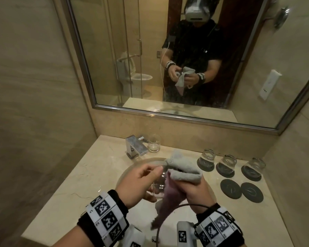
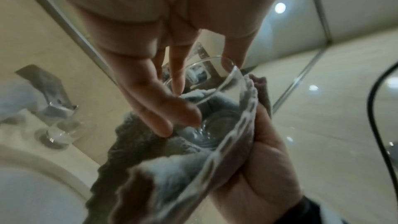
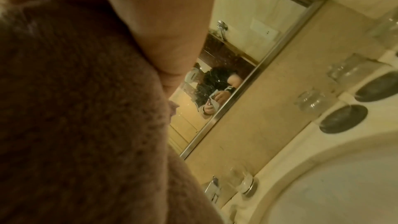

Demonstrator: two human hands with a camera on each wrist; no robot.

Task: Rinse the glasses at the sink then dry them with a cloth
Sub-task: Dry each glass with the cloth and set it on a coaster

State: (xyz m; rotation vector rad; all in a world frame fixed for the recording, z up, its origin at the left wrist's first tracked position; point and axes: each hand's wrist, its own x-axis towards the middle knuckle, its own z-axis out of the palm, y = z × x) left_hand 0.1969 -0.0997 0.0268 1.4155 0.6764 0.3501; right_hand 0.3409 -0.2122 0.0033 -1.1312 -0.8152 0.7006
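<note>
Glass tumbler (image 1: 159, 182) is what I have in hand above the sink basin (image 1: 125, 173), so the step is drying, not rinsing. From the head view, my left hand (image 1: 141, 186) grips the tumbler by its rim and side, while my right hand (image 1: 196, 193) is closed round the grey-and-mauve cloth (image 1: 182, 172), wrapped against the far side of the glass. On the marble counter (image 1: 89, 175), one upright tumbler (image 1: 154, 143) stands just beside the square tap (image 1: 136, 145) at the back edge; three upturned tumblers (image 1: 227, 164) sit on dark coasters toward the right back corner, with two bare coasters (image 1: 241, 189) nearer me. In the left wrist view, my left fingers (image 2: 172, 113) curl over the rim, thumb outside, and the cloth shows through the clear wall. In the right wrist view, the cloth (image 3: 81, 108) fills most of the frame, so I cannot see my right fingers there. Next, I judge, I should turn the glass against the cloth, then work a fold inside to the base, keeping a firm hold since wet glass slips. I can read no brand or lettering; only the black-and-white marker squares on my wristbands (image 1: 105, 216) show.
</note>
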